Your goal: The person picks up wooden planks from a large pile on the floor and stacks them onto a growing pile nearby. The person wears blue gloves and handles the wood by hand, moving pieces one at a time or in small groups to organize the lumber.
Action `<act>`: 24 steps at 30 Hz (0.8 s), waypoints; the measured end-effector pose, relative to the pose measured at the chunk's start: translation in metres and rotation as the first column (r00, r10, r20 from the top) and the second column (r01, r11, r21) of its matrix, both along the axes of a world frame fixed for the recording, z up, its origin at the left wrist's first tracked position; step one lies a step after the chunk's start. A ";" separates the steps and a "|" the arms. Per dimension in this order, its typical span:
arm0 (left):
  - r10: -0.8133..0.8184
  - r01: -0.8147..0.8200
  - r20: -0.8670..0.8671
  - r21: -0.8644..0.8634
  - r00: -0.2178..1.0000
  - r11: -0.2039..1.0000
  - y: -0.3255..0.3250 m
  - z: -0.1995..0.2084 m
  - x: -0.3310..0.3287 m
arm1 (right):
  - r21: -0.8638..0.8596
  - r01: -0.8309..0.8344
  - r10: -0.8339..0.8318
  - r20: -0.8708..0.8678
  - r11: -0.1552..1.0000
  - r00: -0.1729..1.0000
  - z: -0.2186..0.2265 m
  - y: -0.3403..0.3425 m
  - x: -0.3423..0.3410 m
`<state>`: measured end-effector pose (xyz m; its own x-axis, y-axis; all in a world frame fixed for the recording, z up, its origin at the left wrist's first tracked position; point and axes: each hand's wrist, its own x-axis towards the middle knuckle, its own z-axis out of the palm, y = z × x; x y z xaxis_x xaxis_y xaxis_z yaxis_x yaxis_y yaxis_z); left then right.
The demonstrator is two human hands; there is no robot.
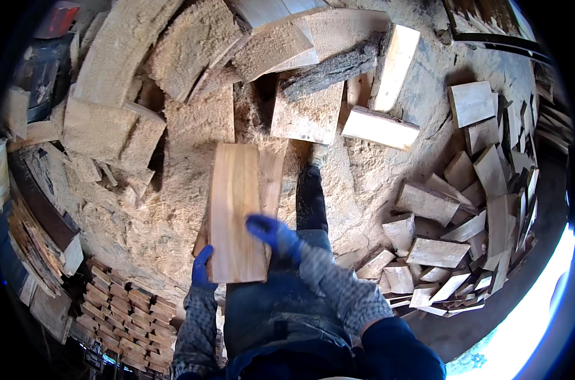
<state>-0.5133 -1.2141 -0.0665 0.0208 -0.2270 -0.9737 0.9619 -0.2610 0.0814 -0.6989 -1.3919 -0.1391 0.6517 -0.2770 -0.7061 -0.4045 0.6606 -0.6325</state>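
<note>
In front of me is a smooth, pale brown wooden board (235,202), its long side pointing away from my body. My left hand (202,267), in a blue glove, grips its near left edge. The blue-gloved right hand (271,234) is over the board's right side with fingers stretched out; whether they press on the wood is unclear. Another board (272,180) shows partly from beneath, along the right edge. Both forearms wear grey patterned sleeves.
Sawdust-covered slabs (199,47) and a bark-edged piece (332,71) lie at the far side. To the right is a heap of cut wood blocks (439,252). Stacked short boards (126,316) stand at the near left. Sawdust covers the floor (167,209).
</note>
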 end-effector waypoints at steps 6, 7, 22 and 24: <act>-0.182 0.159 0.111 0.187 0.977 0.969 -0.014 -0.014 -0.013 | -0.472 -0.079 -0.182 -0.481 0.878 0.858 -0.322 -0.167 -0.093; -0.197 0.162 0.137 0.233 0.971 0.959 -0.015 -0.009 -0.016 | -0.368 0.226 -0.378 -0.417 0.902 0.827 -0.341 -0.206 -0.080; -0.242 0.198 0.132 0.279 0.961 0.940 -0.074 0.011 -0.041 | 0.301 0.657 -0.673 -0.065 0.691 0.737 -0.110 -0.262 -0.079; -0.284 0.253 0.111 0.235 0.952 0.938 -0.092 0.017 -0.043 | 0.261 0.669 -0.645 -0.183 0.696 0.742 -0.088 -0.235 -0.138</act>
<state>-0.5561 -1.3060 -0.0490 0.1286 -0.0282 -0.9913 0.8362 -0.5343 0.1237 -0.8373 -1.6271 -0.2271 0.3273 -0.3902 -0.8606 0.1673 0.9203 -0.3536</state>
